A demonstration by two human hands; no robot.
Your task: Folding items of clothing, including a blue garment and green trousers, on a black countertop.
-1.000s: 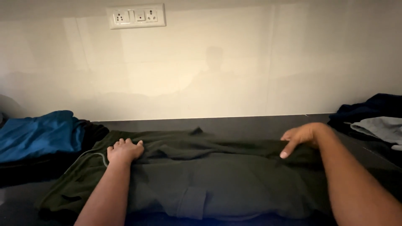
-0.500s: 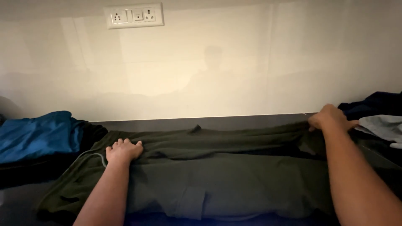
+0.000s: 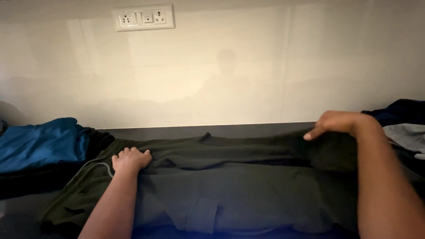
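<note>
A dark olive-green garment (image 3: 230, 190), seemingly trousers with a drawstring waist at the left, lies spread lengthwise across a dark counter (image 3: 248, 129). My left hand (image 3: 130, 159) presses down on the cloth near the waist end, fingers curled. My right hand (image 3: 341, 124) is at the garment's right end, pinching a fold of the fabric and lifting it slightly.
A blue garment (image 3: 42, 144) lies on dark clothes at the left. At the right edge sit a dark navy cloth (image 3: 405, 110) and a grey one (image 3: 409, 135). A pale glossy wall with a white socket panel (image 3: 144, 17) rises right behind the counter.
My right hand slid rightward along the garment's upper edge to its far end, then came back slightly left holding the fabric. The left hand stayed in place.
</note>
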